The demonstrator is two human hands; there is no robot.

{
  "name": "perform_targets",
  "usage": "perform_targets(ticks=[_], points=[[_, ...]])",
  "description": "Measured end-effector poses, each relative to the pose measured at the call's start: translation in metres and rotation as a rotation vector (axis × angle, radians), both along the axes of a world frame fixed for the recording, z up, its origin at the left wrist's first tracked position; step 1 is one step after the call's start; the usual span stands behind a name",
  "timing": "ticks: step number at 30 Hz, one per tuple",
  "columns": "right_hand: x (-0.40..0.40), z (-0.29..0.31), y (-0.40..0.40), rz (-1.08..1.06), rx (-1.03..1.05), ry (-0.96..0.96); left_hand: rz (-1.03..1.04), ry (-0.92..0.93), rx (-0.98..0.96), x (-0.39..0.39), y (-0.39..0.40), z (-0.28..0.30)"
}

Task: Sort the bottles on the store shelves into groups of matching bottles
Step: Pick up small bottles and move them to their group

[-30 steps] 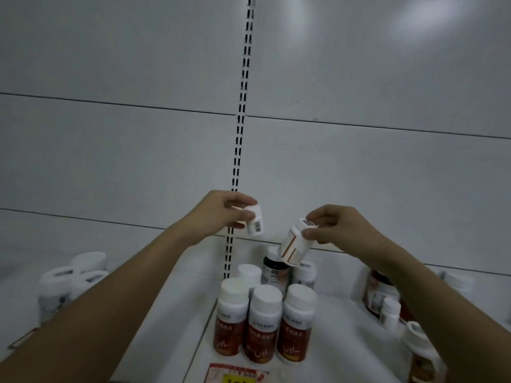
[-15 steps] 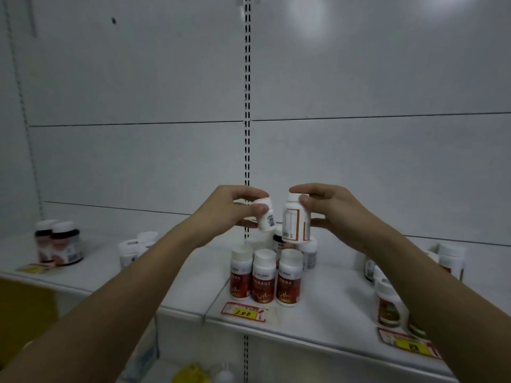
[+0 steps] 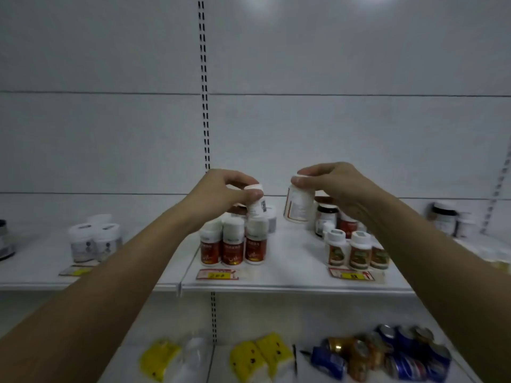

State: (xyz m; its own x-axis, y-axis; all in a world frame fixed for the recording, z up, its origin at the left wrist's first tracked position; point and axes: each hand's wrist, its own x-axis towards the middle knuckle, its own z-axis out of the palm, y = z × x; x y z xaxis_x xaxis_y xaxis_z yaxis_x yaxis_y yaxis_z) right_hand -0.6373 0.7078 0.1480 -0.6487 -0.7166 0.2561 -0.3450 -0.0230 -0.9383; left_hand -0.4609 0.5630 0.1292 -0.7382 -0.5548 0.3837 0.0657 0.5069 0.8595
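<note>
Head view. The left hand (image 3: 221,194) pinches a small white bottle (image 3: 257,200) by its cap, held upright just above a row of three red-labelled bottles (image 3: 233,244) at the front of the shelf (image 3: 290,283). The right hand (image 3: 334,186) grips a larger white bottle (image 3: 297,204) by its top, tilted slightly, in the air between that row and a group of brown-labelled bottles (image 3: 356,251) to the right.

Progress, as a judgement: the red, brown and, at the left, white tub (image 3: 94,240) groups look formed; dark jars (image 3: 327,217) and small bottles behind remain mixed, and both held bottles are unplaced.

Writing: a yellow price tag (image 3: 218,275) below the red row appears to read "200"; bottle labels are too blurred to read. Yellow packets (image 3: 260,355) and cans (image 3: 387,352) lie on the lower shelf.
</note>
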Motion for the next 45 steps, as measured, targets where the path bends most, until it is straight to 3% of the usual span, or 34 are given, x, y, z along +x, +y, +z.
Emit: perform_targets(ticks=[11, 18, 24, 35, 45], points=[[-0.09, -0.002, 0.083, -0.244, -0.027, 0.014, -0.019, -0.004, 0.035, -0.101, 0.039, -0.037], [-0.182, -0.018, 0.081, -0.036, 0.072, 0.118, 0.054, -0.003, 0.02, -0.191, 0.044, -0.039], [-0.224, -0.025, 0.053, 0.242, 0.262, 0.459, 0.177, -0.003, -0.024, -0.222, 0.033, -0.037], [-0.211, -0.032, -0.017, 0.311, 0.53, 0.912, 0.271, -0.027, -0.025, -0.209, 0.001, -0.043], [-0.18, -0.06, -0.05, 0.206, 0.762, 0.853, 0.222, 0.005, -0.071, -0.204, -0.004, -0.034]])
